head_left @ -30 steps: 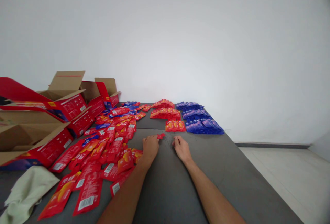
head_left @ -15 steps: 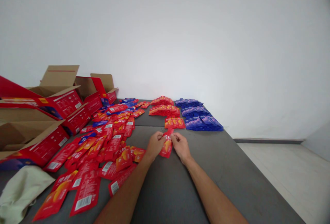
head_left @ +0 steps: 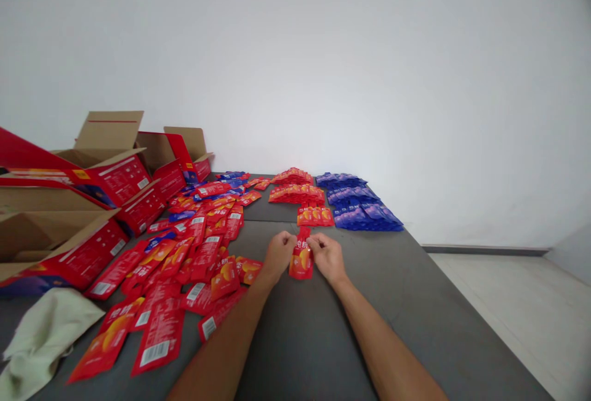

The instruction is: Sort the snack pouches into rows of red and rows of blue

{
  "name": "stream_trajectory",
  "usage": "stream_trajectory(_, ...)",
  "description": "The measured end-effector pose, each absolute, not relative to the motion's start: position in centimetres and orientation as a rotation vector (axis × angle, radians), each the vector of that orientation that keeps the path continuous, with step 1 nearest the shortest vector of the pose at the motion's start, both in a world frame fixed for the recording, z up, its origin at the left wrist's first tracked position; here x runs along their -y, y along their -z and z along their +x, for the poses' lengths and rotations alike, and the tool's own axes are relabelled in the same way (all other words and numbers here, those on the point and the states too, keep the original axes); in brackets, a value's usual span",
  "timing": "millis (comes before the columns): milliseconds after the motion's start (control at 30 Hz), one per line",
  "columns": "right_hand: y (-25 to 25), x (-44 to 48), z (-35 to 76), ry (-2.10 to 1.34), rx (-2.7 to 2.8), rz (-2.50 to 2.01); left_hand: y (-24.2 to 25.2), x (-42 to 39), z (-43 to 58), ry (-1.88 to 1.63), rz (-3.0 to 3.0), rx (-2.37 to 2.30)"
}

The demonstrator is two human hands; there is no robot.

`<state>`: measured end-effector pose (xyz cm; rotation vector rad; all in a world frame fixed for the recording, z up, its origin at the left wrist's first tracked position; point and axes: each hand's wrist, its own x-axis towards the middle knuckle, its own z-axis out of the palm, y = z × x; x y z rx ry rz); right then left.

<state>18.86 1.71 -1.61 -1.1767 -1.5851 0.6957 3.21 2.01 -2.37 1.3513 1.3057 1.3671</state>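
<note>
A red pouch (head_left: 301, 262) with an orange fruit picture hangs upright between my two hands, just above the dark table. My left hand (head_left: 279, 255) pinches its upper left edge, and my right hand (head_left: 327, 257) pinches the upper right edge. Beyond them lies a short row of matching red pouches (head_left: 315, 216). Farther back are two more stacked rows of red pouches (head_left: 297, 194). To the right of these, blue pouches (head_left: 367, 217) form several overlapping rows. A loose heap of mostly red pouches (head_left: 203, 256), with some blue ones, spreads left of my left hand.
Open red cardboard boxes (head_left: 87, 250) line the left side of the table (head_left: 415, 327). A pale cloth (head_left: 48, 333) lies at the near left. Behind the table rises a white wall (head_left: 323, 68); its right edge drops to a light floor (head_left: 512, 284).
The red pouch has turned from a slant to nearly straight up and down between my hands. My view has shifted slightly; the rows and heap look unchanged.
</note>
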Motion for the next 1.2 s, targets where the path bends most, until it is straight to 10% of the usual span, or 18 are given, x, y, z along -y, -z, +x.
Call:
stream_trajectory(433,1.8,-1.2,18.2,-1.177,1.41,-0.986,2.8,-2.2,2.8,-1.25,1.454,-1.291)
stream_trajectory(1200,1.8,-1.9,18.8,-0.946,1.428,-1.165,2.5,-1.7,2.8,-1.24,1.208,-1.253)
